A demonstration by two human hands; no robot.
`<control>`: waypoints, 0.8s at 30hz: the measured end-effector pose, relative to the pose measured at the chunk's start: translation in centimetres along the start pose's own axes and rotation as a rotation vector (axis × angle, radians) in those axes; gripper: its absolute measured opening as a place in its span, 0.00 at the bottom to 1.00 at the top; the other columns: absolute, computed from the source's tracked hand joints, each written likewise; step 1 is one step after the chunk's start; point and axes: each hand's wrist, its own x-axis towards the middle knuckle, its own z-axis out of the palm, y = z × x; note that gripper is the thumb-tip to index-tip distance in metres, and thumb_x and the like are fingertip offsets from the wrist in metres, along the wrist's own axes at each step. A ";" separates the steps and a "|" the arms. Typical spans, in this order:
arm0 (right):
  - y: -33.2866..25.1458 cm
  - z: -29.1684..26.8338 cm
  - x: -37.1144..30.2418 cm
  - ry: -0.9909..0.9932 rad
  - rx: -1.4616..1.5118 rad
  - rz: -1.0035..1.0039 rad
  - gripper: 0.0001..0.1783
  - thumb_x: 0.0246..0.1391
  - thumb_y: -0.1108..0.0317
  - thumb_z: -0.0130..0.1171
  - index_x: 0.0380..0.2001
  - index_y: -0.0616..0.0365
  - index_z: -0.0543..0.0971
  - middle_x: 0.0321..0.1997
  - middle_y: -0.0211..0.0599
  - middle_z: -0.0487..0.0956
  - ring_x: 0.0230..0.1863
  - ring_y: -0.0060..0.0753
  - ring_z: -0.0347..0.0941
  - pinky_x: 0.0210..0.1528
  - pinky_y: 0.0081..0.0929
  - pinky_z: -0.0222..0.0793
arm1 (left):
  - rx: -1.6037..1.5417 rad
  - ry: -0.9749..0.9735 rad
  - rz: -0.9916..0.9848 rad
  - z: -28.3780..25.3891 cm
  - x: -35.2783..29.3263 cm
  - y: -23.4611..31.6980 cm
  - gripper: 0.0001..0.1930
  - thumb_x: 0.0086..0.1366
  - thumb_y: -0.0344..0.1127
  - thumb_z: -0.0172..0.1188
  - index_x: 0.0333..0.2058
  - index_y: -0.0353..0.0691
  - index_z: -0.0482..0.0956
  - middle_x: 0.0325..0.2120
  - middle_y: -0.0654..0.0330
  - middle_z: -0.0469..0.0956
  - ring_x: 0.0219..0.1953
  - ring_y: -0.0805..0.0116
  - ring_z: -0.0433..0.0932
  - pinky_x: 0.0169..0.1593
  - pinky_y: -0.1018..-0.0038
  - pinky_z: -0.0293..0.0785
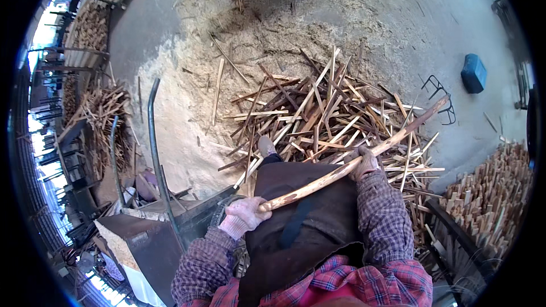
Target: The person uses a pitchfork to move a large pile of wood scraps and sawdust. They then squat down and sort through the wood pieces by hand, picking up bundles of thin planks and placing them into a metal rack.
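A long, slightly bent wooden pole, mostly peeled pale with dark bark patches, lies slantwise across the front of my dark apron. My left hand, in a pale glove, is closed round its lower near end. Farther up, my right hand, gloved too, grips the pole from the side with its fingers wrapped round it. The pole's far end reaches up to the right, over a heap of wood strips. One shoe shows at the near edge of that heap.
A cart with bent metal handles stands at my left. Sawdust covers much of the floor ahead. To the right are densely stacked upright wood pieces, a blue container and a small metal frame. More wood is piled far left.
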 end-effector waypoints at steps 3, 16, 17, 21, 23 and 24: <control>3.7 5.1 -3.0 0.125 -0.121 -0.039 0.06 0.50 0.68 0.46 0.25 0.59 0.67 0.15 0.34 0.65 0.14 0.34 0.62 0.17 0.33 0.66 | -0.071 0.035 0.066 -1.0 -0.4 -6.1 0.23 0.48 0.51 0.60 0.40 0.45 0.75 0.35 0.53 0.76 0.39 0.55 0.74 0.43 0.64 0.70; 16.4 31.0 -5.4 -0.244 -0.315 -0.010 0.06 0.52 0.69 0.48 0.25 0.59 0.67 0.15 0.32 0.67 0.14 0.30 0.63 0.16 0.29 0.66 | 0.116 0.226 0.092 -19.6 -5.2 -14.6 0.16 0.52 0.49 0.56 0.36 0.47 0.73 0.22 0.58 0.74 0.25 0.62 0.76 0.24 0.67 0.71; 17.1 32.4 -5.1 -0.280 -0.299 -0.002 0.06 0.51 0.69 0.48 0.27 0.60 0.67 0.16 0.33 0.68 0.15 0.31 0.64 0.17 0.29 0.67 | 0.234 0.512 0.094 -21.5 -5.7 -13.8 0.14 0.52 0.47 0.56 0.33 0.45 0.72 0.18 0.59 0.72 0.18 0.63 0.74 0.21 0.68 0.70; 17.6 31.7 0.1 -0.180 -0.355 -0.081 0.08 0.50 0.69 0.49 0.32 0.62 0.66 0.22 0.35 0.69 0.17 0.31 0.66 0.17 0.30 0.67 | 0.262 0.594 0.181 -22.5 -4.4 -15.5 0.14 0.51 0.46 0.57 0.32 0.44 0.71 0.16 0.59 0.71 0.16 0.63 0.73 0.19 0.68 0.69; 17.9 32.4 0.0 -0.188 -0.348 -0.071 0.08 0.50 0.70 0.49 0.32 0.62 0.66 0.23 0.36 0.69 0.18 0.31 0.66 0.17 0.31 0.67 | 0.267 0.639 0.212 -23.3 -4.5 -15.5 0.11 0.52 0.45 0.55 0.26 0.44 0.70 0.15 0.61 0.69 0.14 0.66 0.72 0.17 0.69 0.67; 17.3 32.9 0.0 -0.232 -0.291 -0.020 0.07 0.49 0.71 0.49 0.32 0.61 0.66 0.24 0.38 0.69 0.19 0.32 0.67 0.18 0.32 0.67 | 0.273 0.641 0.205 -24.0 -4.5 -15.2 0.12 0.51 0.45 0.56 0.28 0.44 0.70 0.16 0.60 0.70 0.15 0.64 0.73 0.18 0.68 0.68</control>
